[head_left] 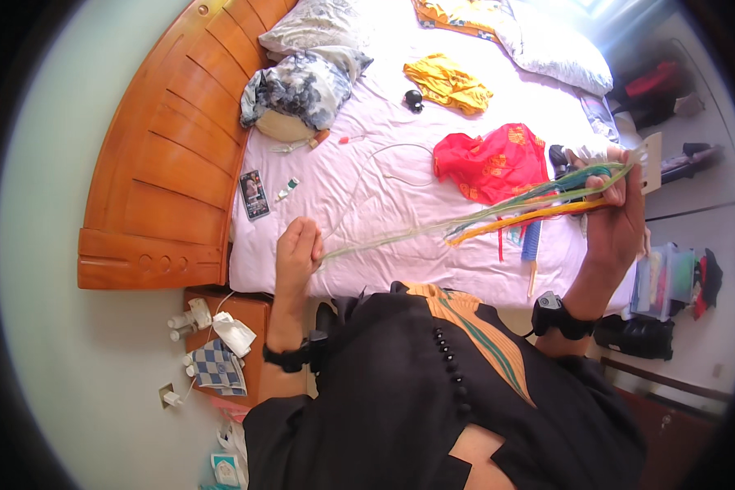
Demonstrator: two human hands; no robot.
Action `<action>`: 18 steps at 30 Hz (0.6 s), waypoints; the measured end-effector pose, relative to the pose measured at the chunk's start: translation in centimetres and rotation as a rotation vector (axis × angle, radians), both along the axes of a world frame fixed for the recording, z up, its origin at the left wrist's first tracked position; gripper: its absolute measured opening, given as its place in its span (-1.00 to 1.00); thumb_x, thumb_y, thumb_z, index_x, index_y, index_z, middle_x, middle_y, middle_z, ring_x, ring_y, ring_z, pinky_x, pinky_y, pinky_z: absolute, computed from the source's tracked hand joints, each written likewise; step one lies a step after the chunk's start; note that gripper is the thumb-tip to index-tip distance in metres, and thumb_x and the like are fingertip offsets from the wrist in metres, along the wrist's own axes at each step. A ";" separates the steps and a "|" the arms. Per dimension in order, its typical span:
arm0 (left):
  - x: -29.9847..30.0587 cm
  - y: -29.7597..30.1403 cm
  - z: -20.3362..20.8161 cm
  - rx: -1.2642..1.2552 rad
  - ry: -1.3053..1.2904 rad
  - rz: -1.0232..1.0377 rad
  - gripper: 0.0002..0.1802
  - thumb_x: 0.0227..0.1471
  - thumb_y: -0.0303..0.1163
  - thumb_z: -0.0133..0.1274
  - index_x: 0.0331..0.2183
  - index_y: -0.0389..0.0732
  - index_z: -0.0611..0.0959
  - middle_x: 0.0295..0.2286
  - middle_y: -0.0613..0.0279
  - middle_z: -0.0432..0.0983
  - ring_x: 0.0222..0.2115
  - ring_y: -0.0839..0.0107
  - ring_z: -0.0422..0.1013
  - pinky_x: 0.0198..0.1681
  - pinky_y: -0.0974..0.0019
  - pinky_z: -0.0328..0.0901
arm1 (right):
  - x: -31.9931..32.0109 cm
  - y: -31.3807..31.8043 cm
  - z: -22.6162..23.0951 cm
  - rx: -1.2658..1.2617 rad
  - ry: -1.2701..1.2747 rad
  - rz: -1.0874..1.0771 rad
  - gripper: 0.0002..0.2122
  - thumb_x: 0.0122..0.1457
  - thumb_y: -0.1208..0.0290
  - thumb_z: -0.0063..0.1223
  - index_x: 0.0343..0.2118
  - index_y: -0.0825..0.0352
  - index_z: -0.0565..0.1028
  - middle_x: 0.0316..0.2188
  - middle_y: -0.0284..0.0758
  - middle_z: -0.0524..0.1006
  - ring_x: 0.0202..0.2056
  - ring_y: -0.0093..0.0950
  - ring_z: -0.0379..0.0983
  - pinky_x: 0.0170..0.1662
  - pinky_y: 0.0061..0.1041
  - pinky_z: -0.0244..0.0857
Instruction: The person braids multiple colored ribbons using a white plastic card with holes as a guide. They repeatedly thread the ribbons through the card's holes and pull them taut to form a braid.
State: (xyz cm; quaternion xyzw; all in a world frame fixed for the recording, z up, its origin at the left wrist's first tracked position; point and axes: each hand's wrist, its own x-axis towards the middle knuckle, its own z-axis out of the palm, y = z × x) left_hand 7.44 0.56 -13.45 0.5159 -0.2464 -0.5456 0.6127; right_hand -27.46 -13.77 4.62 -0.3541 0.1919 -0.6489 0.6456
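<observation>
My left hand [299, 245] is closed in a pinch over the near edge of the bed, gripping one end of pale green thread [416, 231]. The strands run taut to the right across the bed. At their other end, my right hand [618, 208] is raised with its fingers wrapped round a bundle of embroidery thread. Teal thread [559, 186] and orange-yellow thread [523, 216] trail leftward from it. A cream card [652, 162] sticks out beside the right fingers; whether the threads are fixed to it cannot be made out.
Below the threads lie red patterned cloth [494, 163] and a blue-and-wood stick-like item [532, 249]. A phone [254, 195], a small tube [287, 189] and yellow cloth [449, 83] rest on the pink sheet [367, 184]. The wooden headboard [163, 155] and a cluttered nightstand [257, 314] stand left.
</observation>
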 end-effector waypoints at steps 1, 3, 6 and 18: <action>0.1 1.0 0.7 0.038 -0.070 -0.064 -0.78 0.19 -0.32 -0.16 -0.49 -0.14 0.39 -0.74 0.46 0.15 -0.78 0.72 0.02 -0.75 0.62 -0.06 | -0.3 0.6 0.0 -0.004 0.001 0.047 -0.71 0.30 0.34 -0.25 -0.04 0.46 0.29 -0.66 -0.45 0.11 -0.58 -0.65 0.09 -0.25 -0.46 0.24; 0.1 3.6 2.6 0.113 -0.166 -0.181 -0.76 0.18 -0.30 -0.14 -0.51 -0.15 0.40 -0.72 0.46 0.21 -0.76 0.73 0.04 -0.72 0.61 -0.05 | -1.0 1.9 0.2 -0.006 -0.005 0.146 -0.71 0.32 0.33 -0.29 -0.05 0.45 0.30 -0.67 -0.48 0.08 -0.61 -0.66 0.05 -0.30 -0.49 0.20; 0.4 7.8 2.6 0.207 -0.298 -0.404 -0.81 0.12 -0.33 -0.05 -0.50 -0.18 0.44 -0.67 0.46 0.29 -0.69 0.74 0.12 -0.64 0.61 0.01 | -1.1 3.7 0.0 -0.011 0.108 0.243 -0.71 0.33 0.31 -0.36 -0.08 0.42 0.32 -0.74 -0.48 0.07 -0.69 -0.64 0.02 -0.39 -0.47 0.20; 3.7 10.8 -2.4 0.400 -1.166 -0.960 -0.52 -0.24 -0.32 0.22 -0.21 -0.22 0.47 -0.27 0.07 0.48 -0.22 0.11 0.41 -0.22 0.13 0.29 | -1.1 6.1 1.4 -0.195 0.085 0.597 -0.78 0.33 0.31 -0.42 -0.17 0.36 0.24 -0.75 -0.26 0.35 -0.68 -0.41 0.42 -0.36 -0.31 0.45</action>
